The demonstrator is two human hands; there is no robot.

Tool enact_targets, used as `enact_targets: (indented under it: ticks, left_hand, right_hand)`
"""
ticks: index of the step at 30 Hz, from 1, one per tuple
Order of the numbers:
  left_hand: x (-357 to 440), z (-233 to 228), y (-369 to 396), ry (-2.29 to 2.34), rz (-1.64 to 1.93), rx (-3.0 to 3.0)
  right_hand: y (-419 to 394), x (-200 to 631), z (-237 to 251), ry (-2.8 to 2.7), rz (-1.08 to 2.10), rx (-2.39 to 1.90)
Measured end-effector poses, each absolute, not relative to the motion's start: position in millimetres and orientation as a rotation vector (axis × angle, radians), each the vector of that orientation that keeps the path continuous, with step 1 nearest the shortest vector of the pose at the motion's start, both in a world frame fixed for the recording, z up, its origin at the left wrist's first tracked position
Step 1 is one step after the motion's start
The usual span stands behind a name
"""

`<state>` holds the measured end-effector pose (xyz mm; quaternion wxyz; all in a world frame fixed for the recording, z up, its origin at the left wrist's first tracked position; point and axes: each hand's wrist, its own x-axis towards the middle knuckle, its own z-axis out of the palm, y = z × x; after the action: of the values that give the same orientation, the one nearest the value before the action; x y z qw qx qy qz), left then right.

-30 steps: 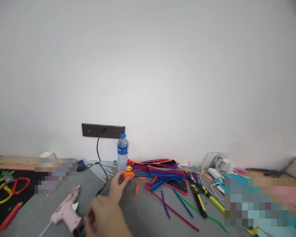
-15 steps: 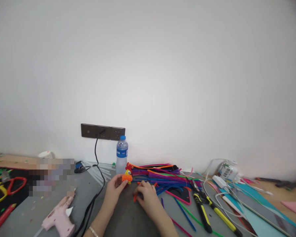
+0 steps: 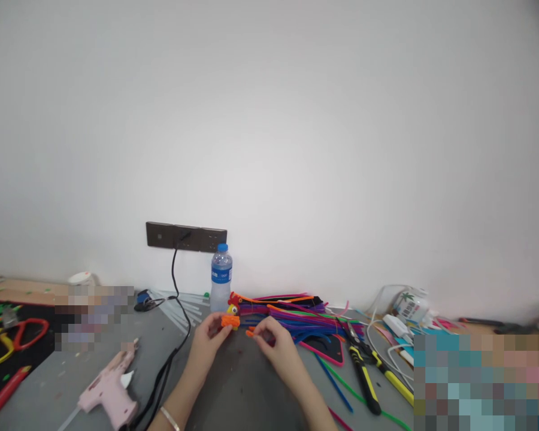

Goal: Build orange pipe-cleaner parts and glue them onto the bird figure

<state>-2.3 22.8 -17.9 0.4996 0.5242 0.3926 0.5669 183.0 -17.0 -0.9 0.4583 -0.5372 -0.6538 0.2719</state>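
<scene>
By the bottle [image 3: 221, 288], our left hand [image 3: 209, 336] pinches the figure [image 3: 231, 321] — likely for steadiness — our right hand [image 3: 275, 342] an orange piece [image 3: 250, 331].

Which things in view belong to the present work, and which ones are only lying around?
Belong to the work:
- figure, in left hand
- orange piece, in right hand
- perhaps pipe cleaners, glue gun

Apparently just lying around:
- bottle
- pliers
- charger
</scene>
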Motion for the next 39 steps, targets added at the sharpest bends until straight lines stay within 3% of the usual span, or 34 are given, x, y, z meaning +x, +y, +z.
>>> enact_targets:
  ticks: [4,8,39]
  left_hand:
    - [-1.2,-14.7,21.7,0.969,1.36,1.242]
    - [-0.4,-12.7,19.7,0.962,1.34,1.247]
    - [4.9,-18.9,13.5,0.859,1.187,1.31]
  right_hand:
    - [-16.1,188.1,6.7,-1.214,1.095,-1.073]
    - [-16.0,184.8,7.7,-1.013,1.217,-0.999]
    - [-15.7,160.8,-6.7,-1.3,0.686,-1.214]
